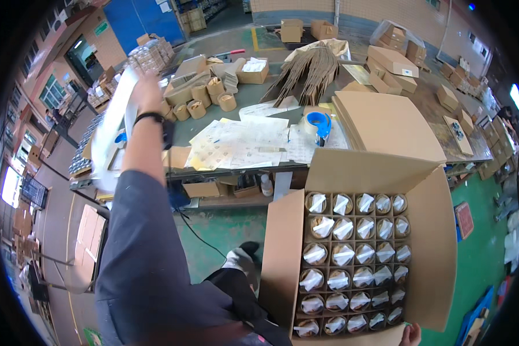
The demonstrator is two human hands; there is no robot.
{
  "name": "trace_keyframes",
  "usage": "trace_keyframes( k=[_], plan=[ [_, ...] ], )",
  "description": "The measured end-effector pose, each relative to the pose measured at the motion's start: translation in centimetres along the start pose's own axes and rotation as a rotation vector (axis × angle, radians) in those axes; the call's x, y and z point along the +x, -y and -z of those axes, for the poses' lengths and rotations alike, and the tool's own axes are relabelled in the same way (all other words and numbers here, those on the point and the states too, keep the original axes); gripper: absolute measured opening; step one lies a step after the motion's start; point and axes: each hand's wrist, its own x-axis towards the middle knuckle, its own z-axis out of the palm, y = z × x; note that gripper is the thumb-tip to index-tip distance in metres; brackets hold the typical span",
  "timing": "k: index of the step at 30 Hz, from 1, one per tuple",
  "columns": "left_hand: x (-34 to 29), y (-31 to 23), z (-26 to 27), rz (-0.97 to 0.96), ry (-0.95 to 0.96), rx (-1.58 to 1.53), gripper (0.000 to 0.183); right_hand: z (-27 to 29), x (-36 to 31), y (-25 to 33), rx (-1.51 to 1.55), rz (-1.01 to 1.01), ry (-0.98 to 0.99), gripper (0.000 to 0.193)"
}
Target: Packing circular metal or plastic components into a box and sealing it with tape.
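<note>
My left hand (149,92), smeared by motion, is stretched out over the left end of the workbench. A long white sheet (114,130), blurred as well, hangs from it. At the lower right, the fingers of my right hand (410,334) are curled at the near flap of an open cardboard box (360,170); most of that hand is out of the picture. Cardboard dividers split the box into rows of cells. Each cell holds a round brown tube (338,279) with a white strip on top.
On the workbench (248,106) lie printed papers (236,138), a blue tape dispenser (318,127), stacked cardboard sheets (386,124), fanned cardboard dividers (308,72) and several cardboard rolls (197,108). A black cable (199,230) hangs near the green floor. Left stands a cart with flat cardboard (89,245).
</note>
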Motion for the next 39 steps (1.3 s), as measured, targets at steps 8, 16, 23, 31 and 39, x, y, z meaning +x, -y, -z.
trace_keyframes(
  k=[8,16,23,31,39],
  plan=[
    [-15.2,-28.0,-26.6,-0.765,0.608,-0.589,0.046,-13.1,-0.7,26.7,-0.476,-0.109,-0.016,0.028],
    [-19.3,-28.7,-33.0,-0.490,1.336,-1.228,0.042,-43.5,8.4,44.2,0.172,0.530,0.341,0.047],
    [-20.1,-23.3,-34.7,0.330,1.701,-1.481,0.035,-60.8,29.4,41.5,-0.643,0.064,-0.103,0.073],
    [-23.1,-20.6,-36.1,0.023,1.654,-1.290,0.047,-58.1,30.2,38.6,-0.209,-0.057,-0.196,0.082],
    [-24.2,-28.2,-35.7,0.092,1.818,-1.513,0.101,-55.4,30.0,42.6,0.083,0.026,-0.198,0.065]
  ],
)
